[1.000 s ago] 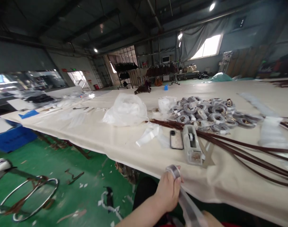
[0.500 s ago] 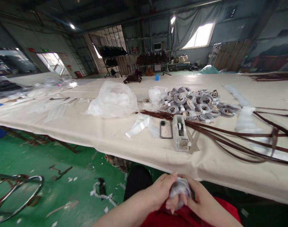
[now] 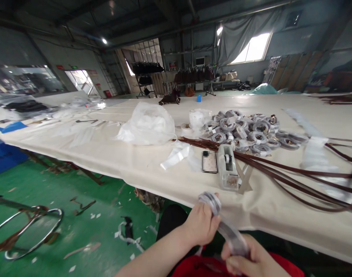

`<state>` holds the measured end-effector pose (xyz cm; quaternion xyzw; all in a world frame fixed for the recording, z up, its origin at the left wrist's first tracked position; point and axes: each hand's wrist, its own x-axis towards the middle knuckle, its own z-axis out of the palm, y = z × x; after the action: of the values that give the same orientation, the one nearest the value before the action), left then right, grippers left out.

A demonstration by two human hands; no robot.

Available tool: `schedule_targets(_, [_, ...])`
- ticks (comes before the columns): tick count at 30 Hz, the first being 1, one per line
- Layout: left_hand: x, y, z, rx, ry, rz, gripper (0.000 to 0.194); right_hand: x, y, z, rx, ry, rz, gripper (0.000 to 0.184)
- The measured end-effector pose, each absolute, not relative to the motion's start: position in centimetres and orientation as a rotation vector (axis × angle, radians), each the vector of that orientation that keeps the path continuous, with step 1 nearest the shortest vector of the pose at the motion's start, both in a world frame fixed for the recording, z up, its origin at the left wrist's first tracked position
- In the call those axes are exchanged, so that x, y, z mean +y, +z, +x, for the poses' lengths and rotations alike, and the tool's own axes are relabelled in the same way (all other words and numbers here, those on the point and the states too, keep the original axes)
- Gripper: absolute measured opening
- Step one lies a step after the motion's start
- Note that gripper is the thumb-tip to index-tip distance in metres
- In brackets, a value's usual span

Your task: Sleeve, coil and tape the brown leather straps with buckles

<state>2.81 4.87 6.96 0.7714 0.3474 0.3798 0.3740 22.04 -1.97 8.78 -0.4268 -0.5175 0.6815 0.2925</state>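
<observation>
1. Hands have parted since half a second ago: then they were cupped together around one bundle, and now the left hand [image 3: 203,225] sits forward and the right hand [image 3: 251,254] back and lower, with a grey band [image 3: 230,232] running between them.
2. Largest of all is the pale-covered table [image 3: 135,161], its near edge just beyond the hands.
3. On it a puffed white plastic bag [image 3: 148,125] sits left of a heap of grey coils [image 3: 241,130].
4. Dark brown straps [image 3: 252,159] trail rightward in front of the heap; a tape dispenser [image 3: 230,181] stands at their near side, closer to the edge.
5. The grey band is off the table, in front of its edge: its rolled part is closed in the left fist, loops showing above the thumb, while the right fingers are curled firmly round the other length. Whether its end is inside that hand cannot be told.
6. As I judge it, the loops could spring loose if the left grip slackened, or the band could twist if the right hand turned it while pulling.
7. Also different: the band is stretched out, where half a second ago it was bunched between the palms; the dispenser and heap keep their places on the table.
</observation>
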Motion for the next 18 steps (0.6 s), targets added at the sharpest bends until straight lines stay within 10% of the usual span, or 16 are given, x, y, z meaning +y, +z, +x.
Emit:
schedule_targets(8, [3.7,7.8,3.8,0.727,0.385,1.514,0.075,1.1,6.6,26.4,-1.528,1.105,-1.464,0.040])
schedule_targets(18, [4.0,9.7,3.0,0.336,0.386,0.693,0.095,0.6,4.0,23.7,-1.745,1.120,-1.310,0.053])
